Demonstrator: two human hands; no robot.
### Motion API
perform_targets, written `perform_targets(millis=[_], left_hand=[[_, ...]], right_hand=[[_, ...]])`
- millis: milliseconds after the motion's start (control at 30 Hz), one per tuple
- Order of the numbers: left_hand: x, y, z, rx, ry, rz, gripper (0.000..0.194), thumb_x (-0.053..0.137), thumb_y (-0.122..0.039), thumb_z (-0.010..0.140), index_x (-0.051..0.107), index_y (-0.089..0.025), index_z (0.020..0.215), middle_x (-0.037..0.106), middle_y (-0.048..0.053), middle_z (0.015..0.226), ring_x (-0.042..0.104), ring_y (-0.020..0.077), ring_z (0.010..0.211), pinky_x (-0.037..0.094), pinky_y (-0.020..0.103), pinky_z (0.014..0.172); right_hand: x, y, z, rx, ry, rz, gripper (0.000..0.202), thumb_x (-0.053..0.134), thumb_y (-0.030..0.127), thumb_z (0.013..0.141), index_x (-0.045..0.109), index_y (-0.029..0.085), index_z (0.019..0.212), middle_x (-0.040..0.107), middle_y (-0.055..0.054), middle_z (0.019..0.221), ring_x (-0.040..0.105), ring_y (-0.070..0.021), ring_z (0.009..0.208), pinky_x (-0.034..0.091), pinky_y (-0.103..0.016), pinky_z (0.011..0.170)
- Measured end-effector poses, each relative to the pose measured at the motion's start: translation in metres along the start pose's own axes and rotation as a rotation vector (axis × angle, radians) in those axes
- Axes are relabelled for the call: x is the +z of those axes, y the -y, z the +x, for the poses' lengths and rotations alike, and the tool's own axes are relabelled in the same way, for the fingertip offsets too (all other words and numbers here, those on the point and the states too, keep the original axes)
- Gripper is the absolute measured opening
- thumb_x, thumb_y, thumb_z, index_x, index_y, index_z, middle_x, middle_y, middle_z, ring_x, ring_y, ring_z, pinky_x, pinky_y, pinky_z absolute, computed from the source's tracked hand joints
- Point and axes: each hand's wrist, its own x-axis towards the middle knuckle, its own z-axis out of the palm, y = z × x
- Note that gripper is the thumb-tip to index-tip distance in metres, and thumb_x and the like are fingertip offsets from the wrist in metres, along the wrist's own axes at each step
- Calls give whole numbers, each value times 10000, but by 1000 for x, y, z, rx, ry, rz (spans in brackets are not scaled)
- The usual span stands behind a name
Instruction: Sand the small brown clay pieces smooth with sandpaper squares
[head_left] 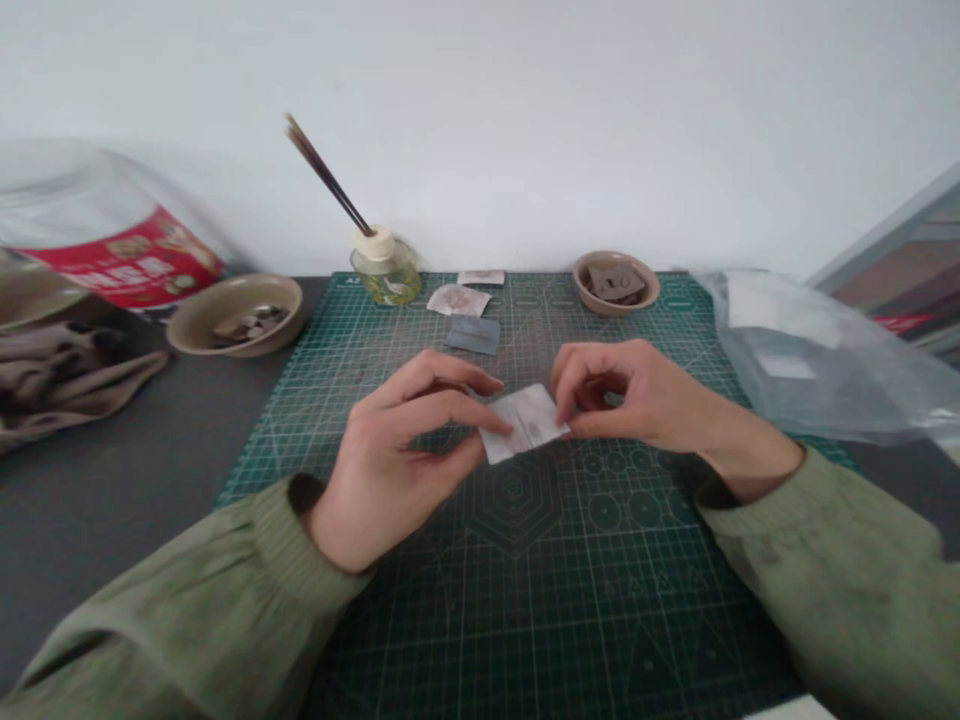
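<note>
A small white packet [525,422], creased and rectangular, is held just above the green cutting mat [517,590]. My left hand [409,450] pinches its left side between thumb and fingers. At the packet's right end, the fingertips of my right hand [630,395] are closed on its edge. Beyond my hands lie a flat grey-blue piece [473,335] and a white piece with faint brownish marks [459,299]. Another pale piece [481,277] lies farther back, by the wall. Whatever may be inside the packet is hidden.
A reed diffuser [386,270] stands at the mat's back left. One bowl [615,305] holds brown pieces; another bowl [202,325] holds small shiny pieces. Far left are a red-labelled jar [127,260] and brown cloth [67,385]. A clear plastic bag [832,370] lies at right.
</note>
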Motion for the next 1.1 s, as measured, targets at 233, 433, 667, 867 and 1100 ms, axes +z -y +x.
perform_targets(millis=[233, 433, 667, 867, 1100], left_hand=[[0, 0, 1, 7, -1, -7, 315, 712, 20, 929, 842, -265, 948, 779, 18, 1136, 746, 159, 1069, 595, 316, 959], [6, 6, -3, -284, 102, -127, 334, 852, -244, 951, 744, -253, 1267, 759, 1, 996, 722, 159, 848, 614, 307, 785], [7, 10, -2, -155, 221, 112, 486, 834, -290, 949, 653, -238, 1397, 717, 91, 1372, 684, 276, 1244, 572, 442, 1038], [6, 8, 1, -62, 395, 170, 396, 795, -268, 940, 708, -232, 1325, 745, 90, 1310, 671, 312, 1246, 537, 512, 1105], [1, -5, 0, -72, 476, -27, 237, 819, -354, 978, 748, -261, 1184, 769, -16, 890, 741, 183, 843, 571, 341, 806]], right_hand=[[1, 0, 1, -12, 12, 6, 127, 932, 240, 895, 813, 197, 895, 687, -9, 988, 573, -113, 744, 437, -272, 647], [0, -1, 1, 50, -141, -55, 211, 922, 365, 911, 814, 187, 947, 731, -30, 962, 586, -115, 694, 423, -266, 582], [-1, -10, 1, 229, -39, -175, 340, 909, 325, 892, 755, 158, 1146, 741, -3, 816, 624, -134, 658, 460, -258, 578], [-2, -11, 1, 169, -18, -255, 339, 909, 311, 903, 764, 155, 1168, 727, 18, 802, 618, -130, 659, 474, -267, 603], [0, -8, 2, 66, -106, -258, 294, 869, 263, 944, 793, 165, 1210, 796, -14, 911, 613, -122, 660, 459, -271, 623]])
